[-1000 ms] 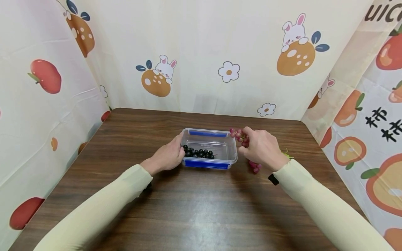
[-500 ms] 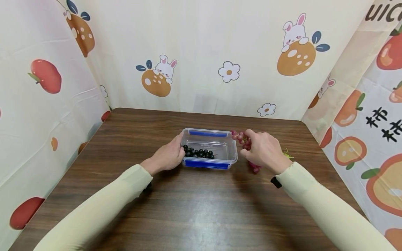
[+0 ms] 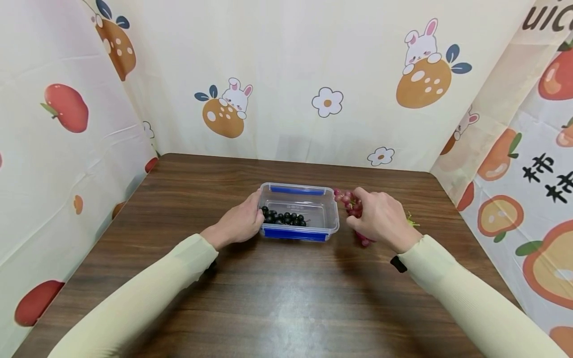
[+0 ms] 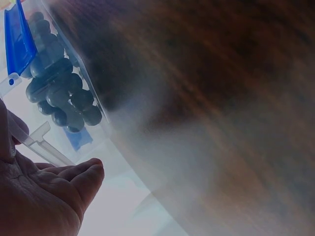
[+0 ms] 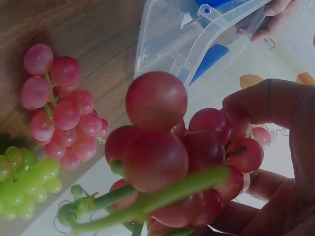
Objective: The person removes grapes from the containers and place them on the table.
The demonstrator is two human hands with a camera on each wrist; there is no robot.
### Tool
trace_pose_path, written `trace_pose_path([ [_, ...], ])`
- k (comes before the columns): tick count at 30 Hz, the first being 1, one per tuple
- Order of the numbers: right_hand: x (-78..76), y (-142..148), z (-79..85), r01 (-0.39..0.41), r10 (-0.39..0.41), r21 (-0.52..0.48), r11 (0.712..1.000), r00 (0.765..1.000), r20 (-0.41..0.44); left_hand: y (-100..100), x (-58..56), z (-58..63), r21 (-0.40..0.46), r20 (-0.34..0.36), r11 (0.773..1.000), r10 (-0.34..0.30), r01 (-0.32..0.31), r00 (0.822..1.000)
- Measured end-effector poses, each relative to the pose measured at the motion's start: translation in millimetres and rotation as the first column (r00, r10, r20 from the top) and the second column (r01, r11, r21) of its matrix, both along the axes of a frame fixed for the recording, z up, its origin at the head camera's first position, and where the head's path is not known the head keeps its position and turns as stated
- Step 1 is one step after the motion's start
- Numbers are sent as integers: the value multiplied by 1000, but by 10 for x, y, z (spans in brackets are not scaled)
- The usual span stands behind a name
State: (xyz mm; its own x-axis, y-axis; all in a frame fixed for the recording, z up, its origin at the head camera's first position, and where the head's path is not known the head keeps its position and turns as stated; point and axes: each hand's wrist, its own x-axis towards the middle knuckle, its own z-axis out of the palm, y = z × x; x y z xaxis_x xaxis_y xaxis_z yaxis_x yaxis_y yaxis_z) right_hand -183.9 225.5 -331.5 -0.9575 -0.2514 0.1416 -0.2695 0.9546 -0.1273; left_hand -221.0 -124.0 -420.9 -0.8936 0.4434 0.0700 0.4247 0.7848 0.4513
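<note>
A clear plastic food container [image 3: 320, 209] with blue side clips lies on the wooden table, a bunch of black grapes [image 3: 286, 219] inside along its near left side. My left hand [image 3: 239, 219] grips its left end, thumb and fingers on either side of the wall. My right hand [image 3: 378, 216] holds a bunch of red grapes [image 5: 157, 152] by its berries, just right of the container. The green stem juts out in the right wrist view. A second red bunch [image 5: 64, 108] rests on the table below that hand, mostly hidden in the head view.
Green grapes [image 5: 27, 182] lie beside the second red bunch; in the head view only their stem [image 3: 412, 220] shows past my right hand. A printed fabric curtain [image 3: 286, 134] stands along the table's back and sides.
My right hand has drifted slightly right and toward me, carrying the red grapes away from the container's right rim. My left hand and the container stay put.
</note>
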Motion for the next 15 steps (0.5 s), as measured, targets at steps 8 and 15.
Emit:
trace_pose_path([
  [8,52,55,-14,5,-5,1,1000,1000,21,1,-5,-2,-2,-3,1000,-3,3,1000],
  [15,85,89,-29,2,-3,7,1000,999,49,6,0,5,7,-3,1000,-5,5,1000],
])
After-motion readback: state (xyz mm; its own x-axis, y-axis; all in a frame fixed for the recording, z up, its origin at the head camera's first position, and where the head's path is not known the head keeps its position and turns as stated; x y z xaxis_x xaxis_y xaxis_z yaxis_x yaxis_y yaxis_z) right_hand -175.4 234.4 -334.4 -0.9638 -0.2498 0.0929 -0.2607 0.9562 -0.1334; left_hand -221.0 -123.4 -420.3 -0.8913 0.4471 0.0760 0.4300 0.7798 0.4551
